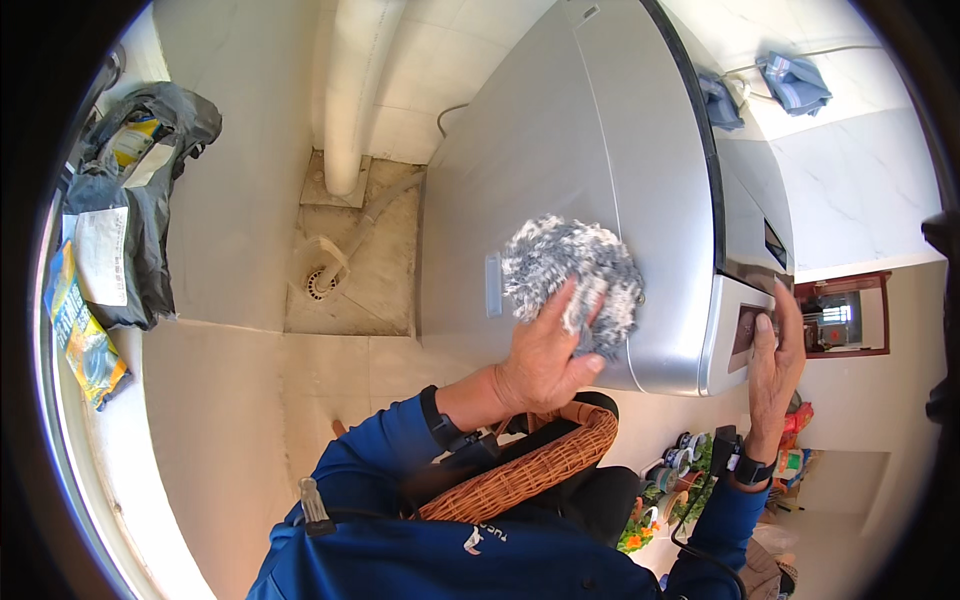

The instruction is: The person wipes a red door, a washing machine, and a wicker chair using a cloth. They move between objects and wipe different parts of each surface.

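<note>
Near the middle of the frame, my left hand [548, 352] holds a fluffy grey-and-white cloth [545, 255] against the broad side of a silver appliance [520, 130]; my fingers are partly sunk in its pile, and my thumb stands apart from them along its lower edge. Just left of the cloth, a small pale strip [493, 285] is set into the metal. At the right of the frame, my right hand [778, 360] is spread, with nothing in it, the thumb lying over a dark window [745, 330] in the appliance's white panel [720, 345] and the fingers stretched upward along the panel's outer edge. A dark band [440, 418] circles my left wrist and a dark watch [752, 468] my right, both below blue sleeves [385, 440]. Under my left forearm, at lower centre, curves a band of orange-brown wicker [525, 470]. At upper left of centre, a white pipe [358, 90] comes down, and a grey hose [372, 212] runs to a round floor drain [320, 284]. At far left lie a dark plastic bag [190, 120] and a blue-and-yellow packet [85, 345]; at upper right hangs a blue cloth bundle [797, 85]. Potted plants [645, 525] stand at lower right.
</note>
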